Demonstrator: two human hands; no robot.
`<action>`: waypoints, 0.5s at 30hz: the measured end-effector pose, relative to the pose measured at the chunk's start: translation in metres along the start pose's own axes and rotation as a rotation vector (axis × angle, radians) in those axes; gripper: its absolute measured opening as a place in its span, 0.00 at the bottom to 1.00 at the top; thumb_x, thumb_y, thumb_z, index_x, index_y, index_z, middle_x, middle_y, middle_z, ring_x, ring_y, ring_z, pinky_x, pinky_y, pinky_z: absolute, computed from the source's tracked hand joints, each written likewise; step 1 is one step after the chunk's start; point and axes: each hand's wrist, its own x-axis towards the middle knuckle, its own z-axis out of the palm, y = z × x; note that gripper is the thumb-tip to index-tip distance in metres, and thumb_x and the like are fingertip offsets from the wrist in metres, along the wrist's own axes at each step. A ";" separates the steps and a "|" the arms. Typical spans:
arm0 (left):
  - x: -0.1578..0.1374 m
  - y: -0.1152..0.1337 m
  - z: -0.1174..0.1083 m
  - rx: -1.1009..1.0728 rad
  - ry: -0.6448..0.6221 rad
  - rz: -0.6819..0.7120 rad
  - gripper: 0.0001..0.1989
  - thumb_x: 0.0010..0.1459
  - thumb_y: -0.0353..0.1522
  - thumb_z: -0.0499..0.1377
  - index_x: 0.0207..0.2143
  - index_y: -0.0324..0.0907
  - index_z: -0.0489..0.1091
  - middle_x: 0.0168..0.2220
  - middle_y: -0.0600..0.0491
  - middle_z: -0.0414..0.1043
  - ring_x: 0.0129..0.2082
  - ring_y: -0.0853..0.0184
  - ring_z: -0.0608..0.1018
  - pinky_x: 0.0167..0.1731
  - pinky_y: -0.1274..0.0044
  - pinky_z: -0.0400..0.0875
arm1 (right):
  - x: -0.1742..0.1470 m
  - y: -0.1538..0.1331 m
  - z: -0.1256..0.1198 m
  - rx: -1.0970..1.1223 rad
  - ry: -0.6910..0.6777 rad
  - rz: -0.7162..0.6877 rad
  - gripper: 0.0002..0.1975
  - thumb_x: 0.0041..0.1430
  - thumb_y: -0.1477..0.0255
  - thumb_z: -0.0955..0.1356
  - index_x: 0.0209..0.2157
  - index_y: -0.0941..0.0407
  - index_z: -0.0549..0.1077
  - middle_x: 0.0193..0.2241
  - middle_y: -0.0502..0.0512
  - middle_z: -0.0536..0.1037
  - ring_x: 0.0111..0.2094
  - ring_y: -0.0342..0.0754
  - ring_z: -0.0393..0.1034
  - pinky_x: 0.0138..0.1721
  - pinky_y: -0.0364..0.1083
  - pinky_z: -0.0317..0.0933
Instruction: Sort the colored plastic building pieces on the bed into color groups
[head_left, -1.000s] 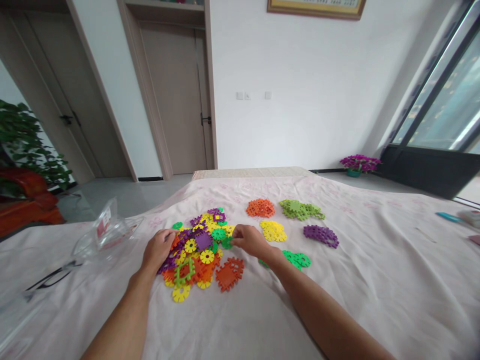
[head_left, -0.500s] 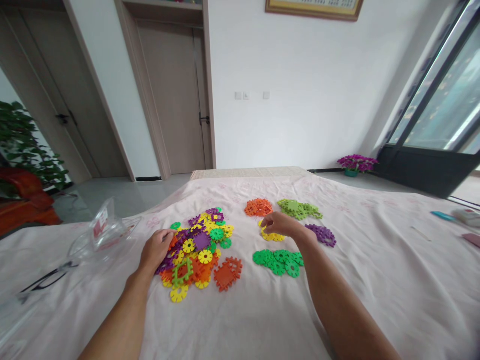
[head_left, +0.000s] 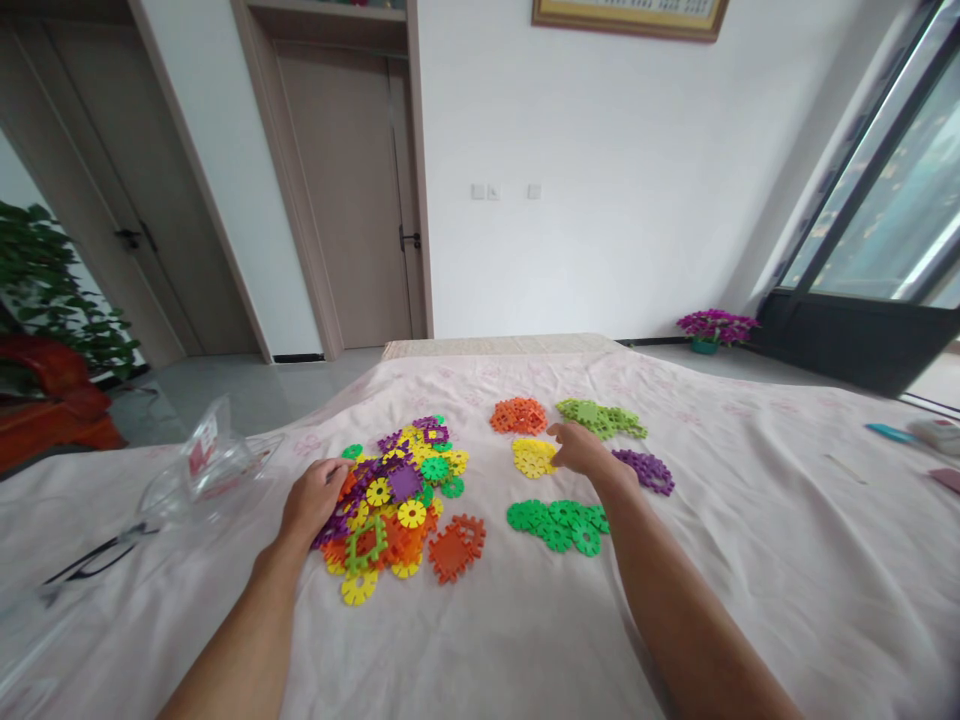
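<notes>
My left hand rests at the left edge of a mixed pile of plastic interlocking pieces, its fingers loosely spread and some of them hidden. Yellow, purple, orange and green discs and notched squares make up that pile. Over on the right, my right hand is open beside a small heap of yellow discs, thumb and fingers apart with nothing seen between them. Around it lie orange pieces, light green pieces, purple pieces and green discs, each colour in its own heap.
Two orange notched pieces lie just right of the mixed pile. A clear plastic bag and a pair of glasses are at the left. A blue item sits at the far right on the pale cloth.
My right hand has drawn back to the right from over the yellow heap, and its fingers have parted. More of the yellow discs shows. The left hand has stayed in place.
</notes>
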 end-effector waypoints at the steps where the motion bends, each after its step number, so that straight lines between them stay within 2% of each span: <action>1: 0.000 0.000 0.000 0.000 0.000 0.004 0.18 0.59 0.40 0.49 0.42 0.46 0.75 0.48 0.52 0.76 0.50 0.62 0.74 0.51 0.75 0.64 | -0.001 -0.006 -0.001 -0.013 0.057 -0.031 0.27 0.45 0.80 0.72 0.50 0.59 0.74 0.44 0.62 0.76 0.45 0.54 0.72 0.44 0.46 0.62; 3: 0.000 0.000 0.000 0.002 0.001 0.008 0.18 0.59 0.40 0.49 0.41 0.45 0.75 0.47 0.52 0.76 0.50 0.62 0.74 0.51 0.75 0.64 | -0.005 -0.024 0.004 -0.006 0.141 -0.126 0.20 0.51 0.80 0.68 0.48 0.58 0.75 0.44 0.62 0.77 0.46 0.53 0.71 0.45 0.46 0.61; 5: 0.000 0.000 0.000 0.002 0.000 0.007 0.18 0.60 0.40 0.49 0.42 0.45 0.75 0.47 0.52 0.76 0.50 0.62 0.74 0.51 0.75 0.64 | -0.012 -0.048 0.017 0.069 0.132 -0.249 0.18 0.55 0.80 0.66 0.48 0.57 0.75 0.43 0.60 0.78 0.45 0.51 0.72 0.46 0.46 0.62; 7: 0.000 0.000 0.000 0.000 -0.001 0.008 0.18 0.60 0.40 0.48 0.42 0.46 0.75 0.48 0.52 0.76 0.50 0.62 0.74 0.51 0.75 0.64 | -0.021 -0.074 0.036 0.141 0.119 -0.409 0.19 0.58 0.76 0.66 0.52 0.57 0.73 0.48 0.60 0.76 0.48 0.51 0.70 0.48 0.46 0.62; 11: 0.001 -0.001 0.000 -0.001 0.006 0.009 0.18 0.60 0.41 0.49 0.42 0.46 0.75 0.48 0.52 0.76 0.50 0.62 0.74 0.51 0.75 0.65 | -0.032 -0.112 0.069 0.129 0.130 -0.749 0.26 0.61 0.75 0.64 0.61 0.54 0.64 0.61 0.59 0.65 0.60 0.53 0.59 0.59 0.51 0.56; 13: 0.001 -0.002 0.001 -0.002 0.009 0.009 0.18 0.59 0.40 0.49 0.42 0.46 0.75 0.48 0.52 0.75 0.50 0.62 0.74 0.51 0.75 0.65 | -0.034 -0.120 0.078 0.122 0.138 -0.834 0.25 0.64 0.74 0.63 0.62 0.54 0.63 0.62 0.59 0.64 0.62 0.53 0.56 0.61 0.53 0.53; 15: 0.002 -0.002 0.001 -0.004 0.011 0.012 0.18 0.59 0.40 0.49 0.41 0.46 0.75 0.48 0.52 0.76 0.50 0.62 0.74 0.51 0.75 0.64 | -0.033 -0.125 0.082 0.136 0.136 -0.850 0.22 0.66 0.72 0.62 0.60 0.55 0.65 0.59 0.59 0.68 0.61 0.52 0.57 0.61 0.52 0.53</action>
